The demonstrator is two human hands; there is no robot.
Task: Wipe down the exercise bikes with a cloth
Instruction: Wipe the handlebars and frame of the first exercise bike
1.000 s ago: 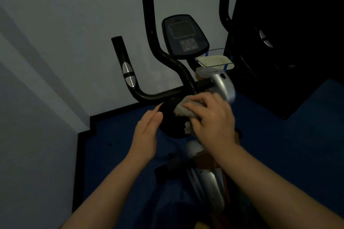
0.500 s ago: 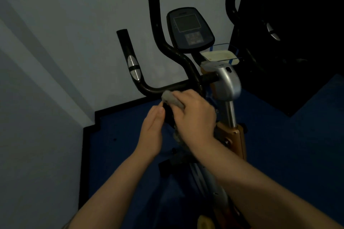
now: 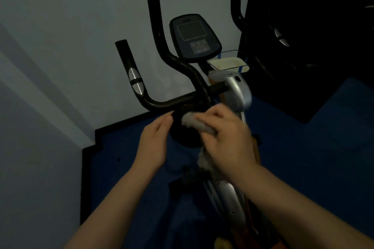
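The step in hand looks like the wiping of the round black knob (image 3: 185, 129) that sits below the handlebar (image 3: 172, 103) of the exercise bike (image 3: 232, 95); the right hand (image 3: 226, 137) has its fingers curled round a pale grey cloth (image 3: 195, 123), which is bunched under the fingertips and pressed on the knob's upper right part, with a loose tail of it hanging below the palm; the left hand (image 3: 154, 143) has its fingers straight and close together, the tips touching the knob's left edge, seemingly to steady it; the picture is dim and the right hand blurred, so the exact contact is hard to read.

By my judgement the next move calls for sweeping the cloth round the rest of the knob, then up past the fingertips to the handlebar and the console (image 3: 194, 36) beyond it, which show no cloth on them now.

Just beyond the right fingers and to their right, a clear tray (image 3: 241, 56) is mounted under the console; something flat and pale lies in it, but I cannot tell what it is.
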